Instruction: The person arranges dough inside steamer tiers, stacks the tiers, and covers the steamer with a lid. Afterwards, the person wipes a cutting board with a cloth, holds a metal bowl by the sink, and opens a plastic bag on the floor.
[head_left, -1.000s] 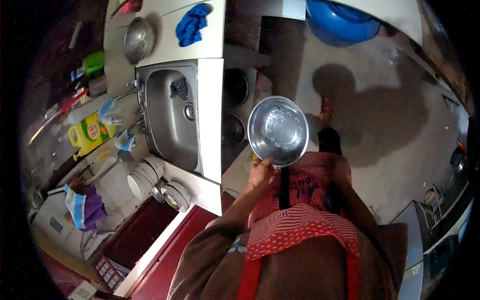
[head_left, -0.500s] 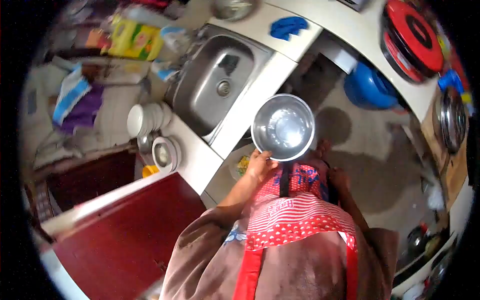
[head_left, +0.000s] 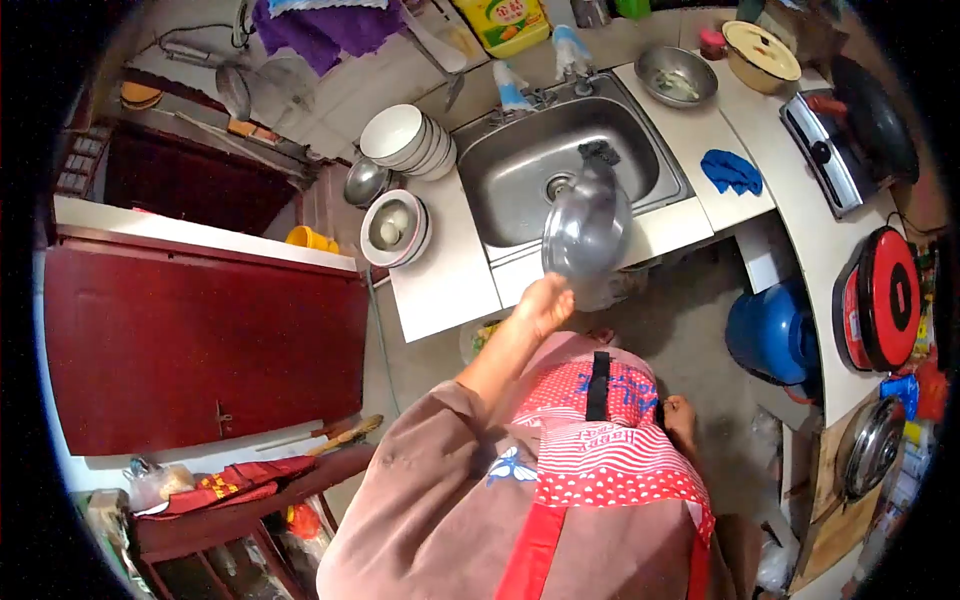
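Note:
A shiny metal bowl (head_left: 588, 228) is gripped at its near rim by my left hand (head_left: 547, 304), its fingers closed on the edge. The bowl is tilted and slightly blurred, over the front edge of the steel sink (head_left: 520, 150). Inside the sink, a dark scrubbing pad (head_left: 599, 152) lies near the drain. My right hand (head_left: 680, 416) hangs low beside the red apron (head_left: 600, 460); its fingers are too small and partly hidden to make out, and I see nothing held there.
Stacked white bowls (head_left: 395, 137) and more dishes (head_left: 394, 228) stand left of the sink. To the right are a blue cloth (head_left: 731, 172), a metal bowl (head_left: 676, 77) and a gas stove (head_left: 822, 150). A blue bucket (head_left: 772, 333) sits under the counter.
My view has swung toward the right. The metal bowl, in my left hand, has gone from facing up beside the counter to tilted at the sink's front edge.

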